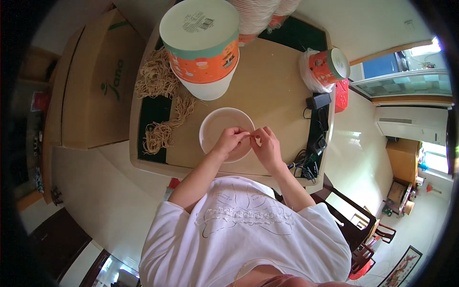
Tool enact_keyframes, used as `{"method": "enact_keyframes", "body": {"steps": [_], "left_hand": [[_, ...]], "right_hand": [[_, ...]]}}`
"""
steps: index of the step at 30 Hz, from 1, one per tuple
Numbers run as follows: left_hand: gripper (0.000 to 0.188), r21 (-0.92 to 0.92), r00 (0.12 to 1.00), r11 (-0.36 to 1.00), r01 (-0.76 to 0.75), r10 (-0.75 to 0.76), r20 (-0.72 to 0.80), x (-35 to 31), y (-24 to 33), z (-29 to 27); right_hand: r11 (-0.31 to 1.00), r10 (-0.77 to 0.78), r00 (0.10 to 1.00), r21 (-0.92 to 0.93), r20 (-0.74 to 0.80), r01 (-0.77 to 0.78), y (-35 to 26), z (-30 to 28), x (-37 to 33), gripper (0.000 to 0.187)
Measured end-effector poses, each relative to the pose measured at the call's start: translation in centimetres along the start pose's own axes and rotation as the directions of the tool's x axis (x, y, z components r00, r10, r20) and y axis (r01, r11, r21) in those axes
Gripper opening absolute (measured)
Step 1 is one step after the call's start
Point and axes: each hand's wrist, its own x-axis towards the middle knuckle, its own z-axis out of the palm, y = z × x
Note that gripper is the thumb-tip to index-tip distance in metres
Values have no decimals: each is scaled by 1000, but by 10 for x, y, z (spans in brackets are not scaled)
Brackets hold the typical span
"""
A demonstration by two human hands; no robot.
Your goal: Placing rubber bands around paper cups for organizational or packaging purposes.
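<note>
A round white paper tub (209, 125) stands upright with its open top toward me, close to the table's front edge. My left hand (233, 142) is over its inside, thumb and fingers pinched together. Just at the tub's right rim, my right hand (267, 147) pinches too, its fingertips meeting those of the left. Whatever lies between the fingertips is too small to make out. Left of the tub lie bundles of beige twisted cord (159, 136). Behind it rises an upside-down stack of orange, green and white paper tubs (203, 64).
More cord (155, 74) is heaped at the table's left edge. Plastic-wrapped nested tubs (253, 16) stand at the back, and a smaller wrapped stack (327, 67) lies back right. Black adapters and cables (306, 162) line the right edge. A large cardboard box (98, 86) stands left of the table.
</note>
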Motion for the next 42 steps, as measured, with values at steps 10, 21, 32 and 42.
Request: {"method": "enact_keyframes", "body": {"steps": [10,21,32,42], "left_hand": [[16,94,999,995,-26,28,-24,0,-1,-5],[16,96,998,995,-30,35,-51,5,-5,-5],[10,355,931,874,-332,364,-28,-12,0,4],[10,318,919,878,-357,392,-50,-17,-6,-11]], "right_hand": [[980,89,994,175,67,-99,-11,-17,-2,12],[995,69,994,68,84,-75,7,-15,-9,11],[975,37,998,218,60,-49,-12,-4,-6,12],[974,34,999,222,17,-37,-11,4,-5,10]]}}
